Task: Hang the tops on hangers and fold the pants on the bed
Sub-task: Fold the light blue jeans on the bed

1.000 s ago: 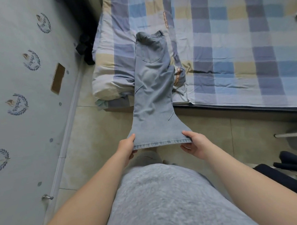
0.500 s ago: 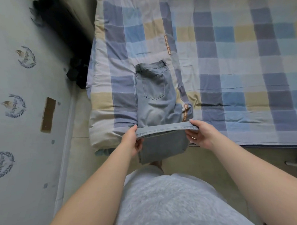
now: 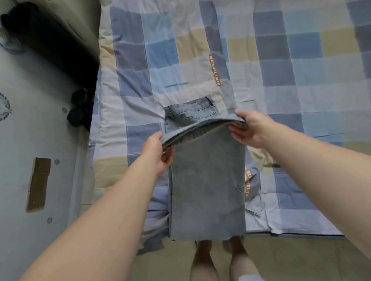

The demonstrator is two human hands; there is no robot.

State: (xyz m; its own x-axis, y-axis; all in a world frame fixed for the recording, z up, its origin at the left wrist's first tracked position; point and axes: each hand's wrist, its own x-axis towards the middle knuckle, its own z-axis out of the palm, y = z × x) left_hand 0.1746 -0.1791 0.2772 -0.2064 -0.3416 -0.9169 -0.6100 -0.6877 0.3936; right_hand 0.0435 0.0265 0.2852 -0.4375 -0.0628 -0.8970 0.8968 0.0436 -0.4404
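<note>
Light blue jeans (image 3: 207,181) lie lengthwise on the checked bed cover (image 3: 304,73), doubled over on themselves. Their waistband with a back pocket shows at the far end, just beyond the raised hem. My left hand (image 3: 157,154) pinches the left corner of the leg hem. At the right corner, my right hand (image 3: 249,127) grips the same hem. Both hold the hem a little above the seat of the jeans. The fold of the legs hangs at the bed's near edge. No tops or hangers are in view.
The bed's near edge (image 3: 288,234) runs across the lower frame, with tiled floor (image 3: 300,262) and my feet below it. A pale patterned wall (image 3: 23,146) stands at the left. Dark objects (image 3: 78,110) sit in the gap between wall and bed.
Both hands have carried the hem from out over the floor up across the bed toward the waistband, folding the legs over. My view has moved forward over the bed.
</note>
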